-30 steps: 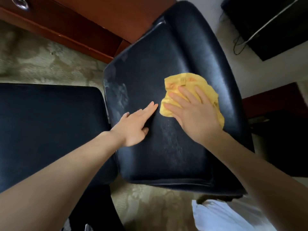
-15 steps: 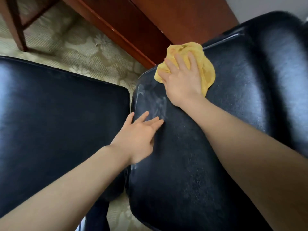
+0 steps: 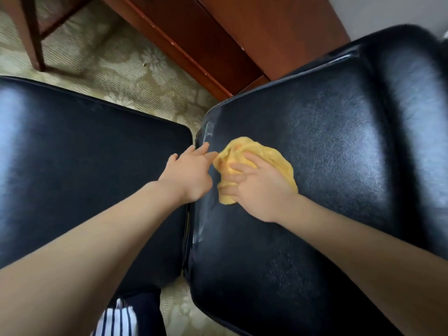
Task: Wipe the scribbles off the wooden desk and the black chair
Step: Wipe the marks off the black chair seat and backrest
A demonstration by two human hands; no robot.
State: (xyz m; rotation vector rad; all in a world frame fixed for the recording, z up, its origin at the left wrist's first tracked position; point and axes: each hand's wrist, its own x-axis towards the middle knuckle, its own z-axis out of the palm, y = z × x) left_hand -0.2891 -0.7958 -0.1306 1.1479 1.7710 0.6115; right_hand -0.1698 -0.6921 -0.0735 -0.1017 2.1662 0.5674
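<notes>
My right hand curls its fingers round the yellow cloth on the black chair. My left hand lays straight fingers on the chair's edge. A second black seat is just beside, the wooden desk beyond.

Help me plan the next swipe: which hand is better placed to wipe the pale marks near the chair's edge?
Right. The right hand grips the yellow cloth on the black chair, close beside the pale marks. The left hand holds nothing, its fingers just resting at the chair's edge.
</notes>
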